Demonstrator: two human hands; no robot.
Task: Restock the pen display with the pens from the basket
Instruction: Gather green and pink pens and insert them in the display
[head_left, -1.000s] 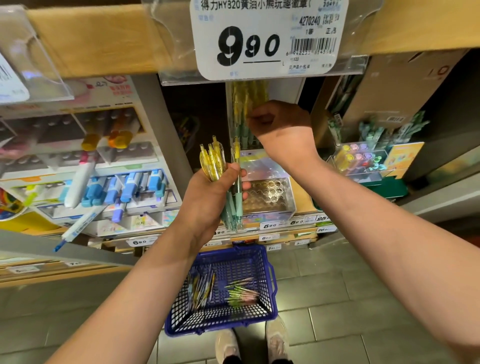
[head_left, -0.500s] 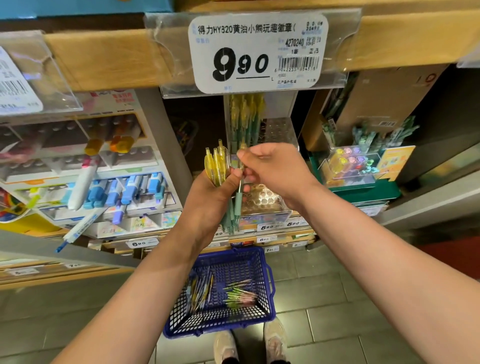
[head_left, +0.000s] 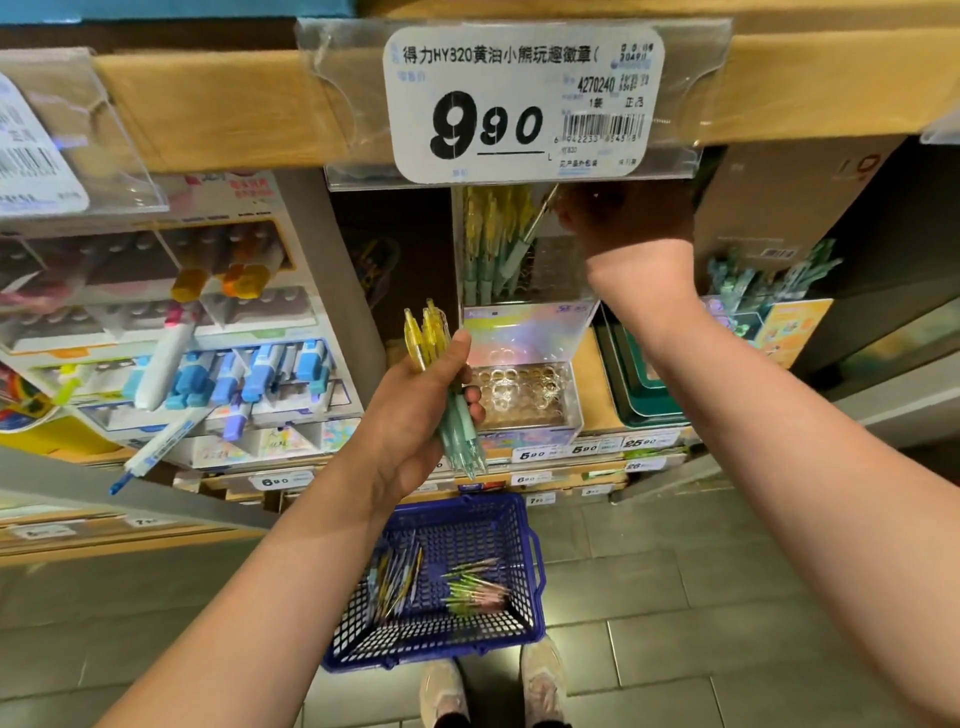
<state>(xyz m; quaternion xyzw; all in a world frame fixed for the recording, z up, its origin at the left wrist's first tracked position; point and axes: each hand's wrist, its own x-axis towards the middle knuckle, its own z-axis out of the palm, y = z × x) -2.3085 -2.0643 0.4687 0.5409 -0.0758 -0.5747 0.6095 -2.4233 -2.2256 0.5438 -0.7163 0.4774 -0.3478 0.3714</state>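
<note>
A: What could go wrong?
B: The right hand (head_left: 623, 223), shadowed under the shelf (head_left: 218, 104), pinches one slim yellow-and-green plastic pen (head_left: 524, 244). It's tilted, so it may miss its hole in the clear acrylic tiered display (head_left: 524, 332).
A: Where's the pen?
B: Down-left of those fingers. The left hand (head_left: 415, 415), nearer, grips a bundle of matching pens (head_left: 441, 374).

1. The price label (head_left: 519, 104) on the shelf edge (head_left: 218, 104) overhangs the pen display's upper tier (head_left: 550, 280), leaving a low gap.
2. The right hand (head_left: 628, 223), pinching a slanted pen (head_left: 524, 239), fills the gap's right side; standing pens (head_left: 485, 244) fill its left.
3. The lower tier (head_left: 519, 389) lies open from above.
4. A marker rack (head_left: 208, 364) stands to the left of the display and green trays (head_left: 639, 384) to its right.
</note>
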